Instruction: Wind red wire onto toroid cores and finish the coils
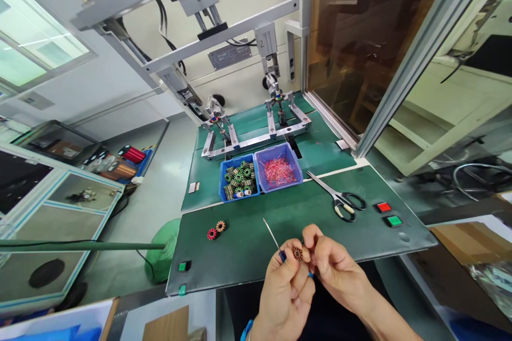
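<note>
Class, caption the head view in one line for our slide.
Left hand holding a slotted ring and a slim tool, right hand close beside, scissors on the green bench beyond.

the left hand (282,285) rises from the lower edge, wrist (266,325) below, thumb bent toward the forefinger in a closed grip and the other fingers curled inward. the right hand (336,266) leans in against it, knuckles raised and fingers crooked toward the left thumb, its bare forearm (386,309) slanting down rightward.
</note>
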`<state>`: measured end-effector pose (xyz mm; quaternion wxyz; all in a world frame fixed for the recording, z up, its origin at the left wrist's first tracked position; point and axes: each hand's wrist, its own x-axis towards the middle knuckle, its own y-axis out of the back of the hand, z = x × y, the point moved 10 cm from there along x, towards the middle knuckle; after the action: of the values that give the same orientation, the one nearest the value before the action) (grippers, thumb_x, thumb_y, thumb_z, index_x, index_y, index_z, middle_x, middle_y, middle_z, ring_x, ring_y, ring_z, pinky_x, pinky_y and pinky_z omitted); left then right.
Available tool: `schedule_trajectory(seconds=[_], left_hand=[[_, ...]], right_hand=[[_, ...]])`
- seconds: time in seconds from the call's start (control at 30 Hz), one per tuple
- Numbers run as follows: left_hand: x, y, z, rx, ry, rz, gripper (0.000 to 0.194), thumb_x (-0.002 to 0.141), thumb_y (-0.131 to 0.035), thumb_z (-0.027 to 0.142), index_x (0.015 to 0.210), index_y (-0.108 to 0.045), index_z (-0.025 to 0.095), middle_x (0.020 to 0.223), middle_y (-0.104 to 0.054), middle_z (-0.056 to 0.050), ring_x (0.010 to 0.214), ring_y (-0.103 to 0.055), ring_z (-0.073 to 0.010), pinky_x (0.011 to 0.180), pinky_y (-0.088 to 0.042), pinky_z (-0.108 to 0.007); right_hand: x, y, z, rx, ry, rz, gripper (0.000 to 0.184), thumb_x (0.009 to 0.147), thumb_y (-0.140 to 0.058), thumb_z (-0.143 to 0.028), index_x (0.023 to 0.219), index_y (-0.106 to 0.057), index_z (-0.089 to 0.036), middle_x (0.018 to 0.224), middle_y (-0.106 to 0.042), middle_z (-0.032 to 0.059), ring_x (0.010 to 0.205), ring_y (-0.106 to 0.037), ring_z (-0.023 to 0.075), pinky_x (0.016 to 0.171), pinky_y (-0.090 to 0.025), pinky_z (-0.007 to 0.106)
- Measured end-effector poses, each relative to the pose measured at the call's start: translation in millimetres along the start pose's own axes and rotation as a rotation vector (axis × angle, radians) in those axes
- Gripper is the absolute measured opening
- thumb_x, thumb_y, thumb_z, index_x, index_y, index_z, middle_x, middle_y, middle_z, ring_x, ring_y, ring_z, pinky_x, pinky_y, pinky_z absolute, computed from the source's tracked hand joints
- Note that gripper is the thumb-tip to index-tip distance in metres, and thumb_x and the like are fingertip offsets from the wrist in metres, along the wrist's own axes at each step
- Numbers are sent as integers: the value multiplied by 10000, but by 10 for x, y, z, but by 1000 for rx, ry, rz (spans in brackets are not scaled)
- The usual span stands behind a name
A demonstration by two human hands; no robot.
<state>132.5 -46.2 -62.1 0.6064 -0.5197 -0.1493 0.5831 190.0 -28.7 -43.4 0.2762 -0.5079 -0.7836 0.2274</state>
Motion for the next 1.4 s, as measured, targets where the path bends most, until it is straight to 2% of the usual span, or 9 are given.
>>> schedule_trajectory(seconds=[0.23,0.4,0.53,0.63,0.77,0.9,1.2,1.33,1.4], left_hand=[[17,81,100,-107,-37,70,322,644,-915,327,787,-700,134,693,-659,31,357,-170,45,305,-240,-76],[24,157,137,-19,-61,134,370,623,-918,375,766,-667,144,684,-647,48,351,-217,42,311,-236,-88],[16,178,99,13,-34,148,398,625,-916,392,815,-656,158,693,-650,46,350,-249,40,322,-207,-93],[19,170,97,54,-48,142,398,656,-894,421,844,-649,169,633,-621,60,340,-224,38,331,-186,-99],[20,170,116,144,-73,161,434,652,-882,472,807,-634,151,588,-585,68,342,-219,39,339,-176,-104],[38,117,24,175,3,96,465,653,-873,499,774,-618,130,635,-596,53,340,-209,47,326,-145,-109],[47,64,-172,203,216,-14,514,653,-858,545,773,-584,127,576,-497,74,342,-203,32,312,-113,-113],[32,3,-130,184,234,-22,510,668,-851,539,746,-557,130,586,-477,79,352,-198,34,316,-117,-112],[40,2,-80,164,199,3,509,670,-852,534,736,-544,135,598,-473,82,360,-205,33,323,-127,-111]], right_hand=[[-112,-103,-73,20,73,-98,351,899,-668,-451,677,-515,-226,898,-496,23,897,-502,192,829,-431,352],[-23,-34,-193,66,52,2,179,992,-552,-395,876,-569,-259,761,-526,-30,560,-463,85,575,-384,238],[5,103,-321,-310,103,173,116,930,-660,-359,979,-645,-256,850,-541,-4,690,-533,111,635,-456,228],[7,113,-331,-555,87,224,150,935,-646,-314,1069,-668,-251,885,-586,21,733,-578,139,672,-506,252],[22,78,-459,-782,167,256,128,962,-582,-262,870,-660,-219,799,-606,21,697,-593,147,617,-487,246],[49,58,-633,-934,282,311,151,964,-532,-188,830,-594,-219,778,-596,6,686,-585,137,619,-478,236],[12,-5,-793,-928,413,393,149,939,-551,-164,820,-616,-225,832,-589,20,731,-595,143,619,-490,230],[-20,143,-753,-850,370,448,57,926,-610,-194,921,-651,-233,950,-622,49,737,-601,141,620,-509,235],[-77,230,-746,-804,365,502,108,915,-637,-207,1017,-644,-240,1022,-606,64,707,-584,128,622,-520,242]])
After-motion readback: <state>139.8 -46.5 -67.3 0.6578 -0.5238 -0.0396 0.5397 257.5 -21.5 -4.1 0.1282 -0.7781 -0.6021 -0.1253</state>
